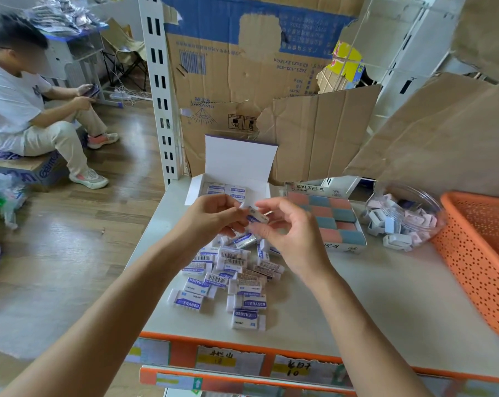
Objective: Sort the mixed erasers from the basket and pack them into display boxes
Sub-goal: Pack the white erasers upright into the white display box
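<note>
A white eraser with a blue sleeve is held between both hands above the shelf. My left hand grips its left end with curled fingers, and my right hand pinches its right end. Below them lies a loose pile of the same white and blue erasers. Behind the hands stands an open white display box, lid up, with several such erasers lined up inside. To its right a second display box holds pink and blue block erasers. The orange basket sits at the far right.
A clear plastic tub of small pale erasers lies tipped between the pink-blue box and the basket. Torn cardboard walls the back of the shelf. A seated person holds a phone at the left, on the wooden floor.
</note>
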Motion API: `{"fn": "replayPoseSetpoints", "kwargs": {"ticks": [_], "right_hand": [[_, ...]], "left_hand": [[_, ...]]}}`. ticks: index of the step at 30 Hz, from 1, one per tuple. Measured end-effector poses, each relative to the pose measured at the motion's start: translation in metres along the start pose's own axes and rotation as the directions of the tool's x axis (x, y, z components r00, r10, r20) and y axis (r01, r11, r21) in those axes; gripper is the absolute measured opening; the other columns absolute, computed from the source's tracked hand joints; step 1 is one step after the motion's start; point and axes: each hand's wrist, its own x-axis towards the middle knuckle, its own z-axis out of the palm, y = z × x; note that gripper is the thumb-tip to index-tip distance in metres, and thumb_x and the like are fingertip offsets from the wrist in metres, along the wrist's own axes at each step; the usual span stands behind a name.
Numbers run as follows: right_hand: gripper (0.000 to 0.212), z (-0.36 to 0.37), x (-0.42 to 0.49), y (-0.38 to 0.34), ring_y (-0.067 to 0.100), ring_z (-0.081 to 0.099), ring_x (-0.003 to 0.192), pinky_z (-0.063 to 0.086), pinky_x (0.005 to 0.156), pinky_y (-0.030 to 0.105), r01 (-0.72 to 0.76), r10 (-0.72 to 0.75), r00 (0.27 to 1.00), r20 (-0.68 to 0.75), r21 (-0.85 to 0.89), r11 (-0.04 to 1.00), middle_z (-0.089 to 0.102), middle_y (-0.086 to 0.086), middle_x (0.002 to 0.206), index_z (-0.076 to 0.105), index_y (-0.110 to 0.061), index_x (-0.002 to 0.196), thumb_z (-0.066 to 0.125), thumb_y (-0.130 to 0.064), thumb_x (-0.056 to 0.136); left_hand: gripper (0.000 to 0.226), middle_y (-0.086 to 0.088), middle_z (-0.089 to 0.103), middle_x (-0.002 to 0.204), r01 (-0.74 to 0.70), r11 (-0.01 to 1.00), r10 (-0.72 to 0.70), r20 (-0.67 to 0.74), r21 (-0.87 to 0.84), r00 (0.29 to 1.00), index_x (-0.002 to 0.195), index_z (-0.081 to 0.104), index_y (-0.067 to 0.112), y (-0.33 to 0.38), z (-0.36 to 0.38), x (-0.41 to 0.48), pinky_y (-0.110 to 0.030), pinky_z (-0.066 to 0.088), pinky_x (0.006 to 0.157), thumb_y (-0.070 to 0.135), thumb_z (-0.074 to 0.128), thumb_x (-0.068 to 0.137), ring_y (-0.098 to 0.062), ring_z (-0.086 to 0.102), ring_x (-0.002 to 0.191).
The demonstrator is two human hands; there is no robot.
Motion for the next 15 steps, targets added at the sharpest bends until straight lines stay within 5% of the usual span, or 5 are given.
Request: {"fn": "replayPoseSetpoints", "kwargs": {"ticks": [3, 5, 9, 15], "right_hand": [[0.022, -0.001, 0.009, 0.009, -0.002, 0.054, 0.069, 0.042, 0.064, 0.007, 0.161, -0.175, 0.984, -0.031, -0.264, 0.951, 0.057, -0.016, 0.082, 0.070, -0.012, 0.096, 0.076, -0.012, 0.074], [0.021, -0.003, 0.022, 0.017, 0.000, 0.051, 0.065, 0.043, 0.058, 0.013, 0.165, -0.209, 0.976, -0.064, -0.412, 0.896, 0.060, -0.007, 0.083, 0.071, -0.009, 0.095, 0.075, -0.013, 0.075], [0.025, -0.008, 0.057, 0.031, 0.018, 0.059, 0.081, 0.038, 0.063, 0.023, 0.037, -0.079, 0.996, -0.037, -0.644, 0.764, 0.064, 0.002, 0.096, 0.070, -0.011, 0.103, 0.072, -0.019, 0.079], [0.020, 0.007, 0.100, 0.043, 0.021, 0.051, 0.102, 0.040, 0.076, 0.029, 0.078, 0.026, 0.994, 0.109, -0.838, 0.540, 0.060, 0.005, 0.111, 0.066, -0.009, 0.106, 0.063, -0.014, 0.087]], "left_hand": [[0.013, -0.005, 0.068, 0.077, -0.012, 1.000, 0.012, -0.022, 0.028, 1.000, 0.089, 0.060, 0.002, -0.001, 0.002, 0.009, -0.018, 0.049, 0.061, 0.015, 0.058, 0.087, -0.010, 0.063, 0.066], [0.015, -0.004, 0.068, 0.092, -0.073, 0.974, 0.096, -0.096, 0.214, 0.991, 0.097, 0.061, 0.009, -0.003, 0.002, 0.016, -0.019, 0.050, 0.070, 0.020, 0.055, 0.089, -0.013, 0.065, 0.083], [0.034, -0.004, 0.057, 0.127, -0.123, 0.652, 0.285, -0.092, 0.748, 0.954, 0.126, 0.053, 0.011, -0.009, -0.004, 0.033, -0.025, 0.041, 0.093, 0.020, 0.050, 0.094, -0.017, 0.054, 0.113], [0.037, -0.005, 0.044, 0.140, -0.086, 0.430, 0.136, 0.030, 0.899, 0.990, 0.132, 0.047, 0.010, -0.016, -0.005, 0.058, -0.029, 0.041, 0.097, 0.018, 0.041, 0.096, -0.021, 0.046, 0.122]]}}
